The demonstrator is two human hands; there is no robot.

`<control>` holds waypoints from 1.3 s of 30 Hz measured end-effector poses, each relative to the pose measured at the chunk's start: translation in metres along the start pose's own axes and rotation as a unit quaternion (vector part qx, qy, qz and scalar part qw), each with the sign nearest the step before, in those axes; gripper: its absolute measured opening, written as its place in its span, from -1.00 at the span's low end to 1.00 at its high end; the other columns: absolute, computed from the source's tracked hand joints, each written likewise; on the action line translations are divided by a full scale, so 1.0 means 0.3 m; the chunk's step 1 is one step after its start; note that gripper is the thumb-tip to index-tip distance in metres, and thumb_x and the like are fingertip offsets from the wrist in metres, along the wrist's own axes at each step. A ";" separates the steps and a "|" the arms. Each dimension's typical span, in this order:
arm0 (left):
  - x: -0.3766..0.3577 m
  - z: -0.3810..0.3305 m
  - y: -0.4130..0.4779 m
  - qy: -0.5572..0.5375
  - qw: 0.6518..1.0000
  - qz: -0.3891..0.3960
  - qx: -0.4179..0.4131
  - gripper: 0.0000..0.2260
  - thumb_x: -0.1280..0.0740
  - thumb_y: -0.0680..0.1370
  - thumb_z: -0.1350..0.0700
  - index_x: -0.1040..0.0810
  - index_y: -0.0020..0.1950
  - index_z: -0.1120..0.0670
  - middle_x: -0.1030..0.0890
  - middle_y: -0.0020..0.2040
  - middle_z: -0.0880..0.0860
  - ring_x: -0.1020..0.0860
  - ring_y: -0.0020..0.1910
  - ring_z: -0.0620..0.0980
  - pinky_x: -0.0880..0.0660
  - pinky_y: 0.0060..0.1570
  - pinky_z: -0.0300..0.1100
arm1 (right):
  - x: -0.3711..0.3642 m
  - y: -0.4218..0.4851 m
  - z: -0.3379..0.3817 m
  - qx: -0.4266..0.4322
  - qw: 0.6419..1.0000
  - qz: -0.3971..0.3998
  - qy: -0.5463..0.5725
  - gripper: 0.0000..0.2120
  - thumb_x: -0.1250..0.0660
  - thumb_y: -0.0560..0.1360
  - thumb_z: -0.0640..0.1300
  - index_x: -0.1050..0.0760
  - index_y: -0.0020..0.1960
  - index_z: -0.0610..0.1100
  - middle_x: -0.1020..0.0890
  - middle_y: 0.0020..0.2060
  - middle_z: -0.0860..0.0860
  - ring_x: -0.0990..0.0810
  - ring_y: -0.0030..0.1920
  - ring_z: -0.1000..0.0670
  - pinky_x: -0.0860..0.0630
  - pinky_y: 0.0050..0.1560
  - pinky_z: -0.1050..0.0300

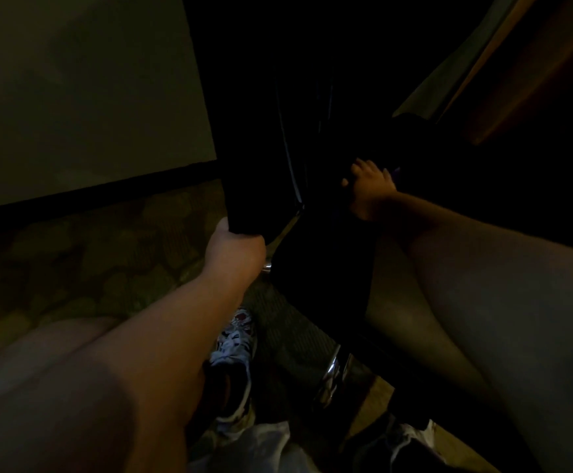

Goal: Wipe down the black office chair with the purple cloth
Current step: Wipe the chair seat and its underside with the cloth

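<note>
Down near the patterned green-brown carpet (83,254), in very dim light, the black office chair (264,131) fills the middle of the view, its dark padded parts hard to separate from one another. At the lower end of one black padded section the left hand (235,249) is closed around the edge, fingers wrapped over it and hidden behind the padding, with the bare forearm running down to the lower left corner of the view. A thin chrome strip (292,186) runs along the chair just right of that hand. Further right, the right hand (368,191) lies with fingers spread and pressed flat on a dark chair surface; a small sliver of the purple cloth (396,171) shows just beyond the fingertips, so the cloth appears to sit under the palm, though how it is gripped cannot be told. Below, a shiny chrome leg of the chair base (333,377) rests on the carpet, and a white patterned sneaker (235,349) stands just left of it. A pale wall (73,90) with a dark baseboard (90,196) rises at upper left.
</note>
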State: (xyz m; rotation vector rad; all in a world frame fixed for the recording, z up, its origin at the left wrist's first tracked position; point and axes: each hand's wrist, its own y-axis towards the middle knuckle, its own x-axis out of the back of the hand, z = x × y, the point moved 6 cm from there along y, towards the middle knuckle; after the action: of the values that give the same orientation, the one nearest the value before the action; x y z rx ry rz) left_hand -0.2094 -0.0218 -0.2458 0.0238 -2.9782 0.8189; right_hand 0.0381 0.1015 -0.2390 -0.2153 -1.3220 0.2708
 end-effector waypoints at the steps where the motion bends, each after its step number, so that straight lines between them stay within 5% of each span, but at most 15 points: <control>1: 0.000 -0.001 0.003 0.001 1.000 0.000 0.003 -0.58 -0.28 0.63 0.22 -0.32 0.47 0.03 -0.53 0.05 0.06 -0.51 -0.11 -0.08 -0.42 -0.22 -0.28 | -0.002 -0.006 0.007 -0.004 1.000 -0.006 0.005 -0.45 -0.07 0.73 -0.04 0.00 0.65 -0.15 -0.01 0.65 -0.12 0.07 0.64 -0.15 0.14 0.59 -0.16; 7: -0.003 -0.008 0.000 0.011 1.000 -0.006 -0.002 -0.57 -0.26 0.63 0.26 -0.31 0.49 0.06 -0.52 0.09 0.10 -0.50 -0.12 -0.07 -0.43 -0.21 -0.29 | -0.065 -0.124 0.116 -0.020 0.999 -0.049 0.011 -0.44 -0.08 0.72 -0.01 -0.04 0.64 -0.18 -0.01 0.65 -0.15 0.08 0.64 -0.18 0.14 0.57 -0.20; 14: -0.012 -0.026 0.003 0.028 0.998 -0.062 0.000 -0.64 -0.27 0.62 0.19 -0.37 0.41 0.03 -0.55 0.07 0.09 -0.51 -0.12 -0.03 -0.46 -0.20 -0.21 | -0.200 -0.379 0.340 0.070 0.995 -0.069 0.003 -0.45 -0.09 0.68 0.02 -0.10 0.63 -0.08 -0.08 0.65 -0.05 0.08 0.64 -0.10 0.19 0.58 -0.18; 18: -0.010 -0.018 0.015 0.036 0.997 -0.071 0.005 -0.61 -0.30 0.60 0.18 -0.38 0.43 0.06 -0.57 0.13 0.13 -0.55 0.01 0.06 -0.51 0.04 -0.05 | -0.238 -0.484 0.361 0.134 0.989 -0.048 0.030 -0.49 -0.14 0.68 -0.05 -0.19 0.61 -0.05 -0.14 0.64 0.02 0.04 0.64 -0.06 0.20 0.58 -0.14; 20: -0.008 -0.011 0.015 0.038 0.997 -0.062 0.010 -0.60 -0.30 0.59 0.17 -0.38 0.43 0.04 -0.56 0.09 0.12 -0.54 -0.03 0.07 -0.51 0.01 -0.05 | -0.231 -0.511 0.352 0.144 0.982 -0.062 0.103 -0.58 -0.19 0.67 -0.13 -0.37 0.52 -0.07 -0.34 0.56 0.00 -0.17 0.59 -0.07 0.01 0.60 -0.15; 23: -0.007 -0.008 0.016 0.030 0.998 -0.051 0.013 -0.59 -0.31 0.58 0.16 -0.38 0.43 0.03 -0.56 0.06 0.10 -0.54 -0.07 0.04 -0.49 -0.08 -0.11 | -0.192 -0.544 0.297 0.082 0.950 -0.092 0.288 -0.72 -0.27 0.66 -0.20 -0.55 0.35 -0.14 -0.60 0.27 -0.06 -0.52 0.30 -0.07 -0.42 0.37 -0.04; 28: -0.012 -0.010 0.009 0.026 0.998 -0.047 0.019 -0.56 -0.30 0.59 0.14 -0.34 0.47 0.01 -0.56 0.09 0.10 -0.55 -0.02 0.06 -0.51 -0.03 -0.08 | -0.114 -0.565 0.137 -0.026 0.893 -0.005 0.449 -0.53 -0.30 0.65 -0.06 -0.26 0.51 0.06 -0.49 0.30 0.06 -0.56 0.24 -0.04 -0.59 0.23 -0.08; 32: -0.014 -0.012 0.002 0.026 0.998 -0.047 0.012 -0.60 -0.28 0.61 0.13 -0.35 0.45 0.03 -0.55 0.04 0.10 -0.51 -0.15 0.01 -0.45 -0.20 -0.14 | -0.074 -0.474 0.095 0.001 0.949 0.003 0.315 -0.44 -0.33 0.64 -0.09 -0.16 0.54 0.01 -0.42 0.30 0.09 -0.47 0.28 0.02 -0.46 0.01 0.26; 36: -0.011 -0.010 0.000 0.021 0.999 -0.027 0.000 -0.57 -0.29 0.62 0.13 -0.32 0.48 0.02 -0.54 0.08 0.08 -0.51 -0.10 -0.02 -0.44 -0.20 -0.20 | -0.065 -0.356 0.155 0.091 0.990 -0.085 0.068 -0.51 -0.28 0.65 -0.05 -0.23 0.53 -0.04 -0.41 0.35 -0.09 -0.54 0.18 -0.18 -0.37 -0.07 0.07; 39: -0.009 -0.011 -0.002 0.025 1.000 -0.017 -0.007 -0.60 -0.28 0.63 0.15 -0.33 0.46 0.03 -0.54 0.03 0.03 -0.50 -0.11 -0.08 -0.42 -0.22 -0.25 | -0.016 -0.241 0.141 0.060 0.992 -0.111 0.003 -0.52 -0.28 0.63 -0.11 -0.28 0.52 -0.08 -0.37 0.39 -0.18 -0.56 0.18 -0.29 -0.37 -0.07 0.05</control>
State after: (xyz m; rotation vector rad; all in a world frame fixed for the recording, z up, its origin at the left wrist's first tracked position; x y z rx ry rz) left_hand -0.2066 -0.0206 -0.2429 0.0517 -2.9285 0.7828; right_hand 0.0010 0.0314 -0.2112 0.0338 -1.3059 0.1601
